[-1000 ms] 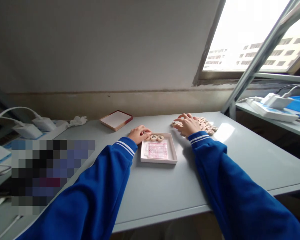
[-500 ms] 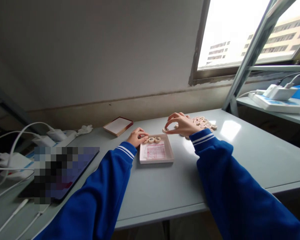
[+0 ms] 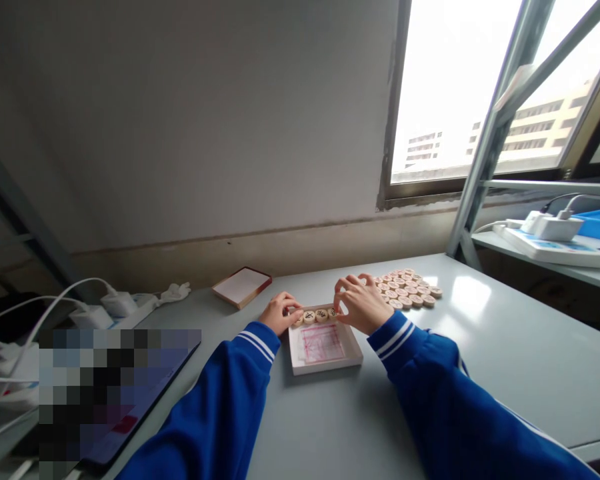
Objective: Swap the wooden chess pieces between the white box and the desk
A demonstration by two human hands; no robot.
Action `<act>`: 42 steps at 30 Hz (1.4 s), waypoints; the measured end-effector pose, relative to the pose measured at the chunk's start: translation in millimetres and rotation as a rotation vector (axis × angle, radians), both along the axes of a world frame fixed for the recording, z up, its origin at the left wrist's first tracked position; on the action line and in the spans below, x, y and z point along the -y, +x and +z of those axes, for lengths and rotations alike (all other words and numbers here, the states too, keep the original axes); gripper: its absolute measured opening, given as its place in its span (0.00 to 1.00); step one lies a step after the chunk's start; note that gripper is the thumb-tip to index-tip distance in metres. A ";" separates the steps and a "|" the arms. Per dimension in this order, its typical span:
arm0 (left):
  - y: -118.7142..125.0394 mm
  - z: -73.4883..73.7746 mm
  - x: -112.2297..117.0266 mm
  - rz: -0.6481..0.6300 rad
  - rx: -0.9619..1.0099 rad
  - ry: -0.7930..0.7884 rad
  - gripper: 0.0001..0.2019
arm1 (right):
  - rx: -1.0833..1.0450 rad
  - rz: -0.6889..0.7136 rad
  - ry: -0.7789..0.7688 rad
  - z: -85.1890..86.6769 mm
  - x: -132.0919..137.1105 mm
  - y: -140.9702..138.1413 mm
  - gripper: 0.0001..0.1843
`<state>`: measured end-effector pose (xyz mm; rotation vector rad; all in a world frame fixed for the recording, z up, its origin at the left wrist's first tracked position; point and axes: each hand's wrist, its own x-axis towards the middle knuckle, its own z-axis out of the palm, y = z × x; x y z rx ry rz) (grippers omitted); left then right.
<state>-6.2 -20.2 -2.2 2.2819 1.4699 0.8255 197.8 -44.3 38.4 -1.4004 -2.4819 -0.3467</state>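
A shallow white box lies on the desk, with a row of round wooden Chinese chess pieces along its far side. The pieces carry dark characters. Inside, nearer me, a folded sheet with pink-red lines covers the bottom. My left hand is closed on the box's far left corner, its thumb over the leftmost piece. At the far right corner, my right hand reaches in with bent fingers on the rightmost chess piece, which they partly hide.
Many more pieces lie grouped on the desk behind my right hand. The box lid rests inside-up at the back left. On the left are a tablet, power strips and white cables. A shelf stands right.
My right hand has carried a chess piece leftward and down into the box, at the row's right end. My left hand stays at the corner. The camera view has tilted up.
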 end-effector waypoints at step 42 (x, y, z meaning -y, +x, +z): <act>-6.0 12.4 15.7 0.155 -0.372 0.009 0.21 | -0.232 0.078 -0.057 -8.9 21.9 -51.0 0.09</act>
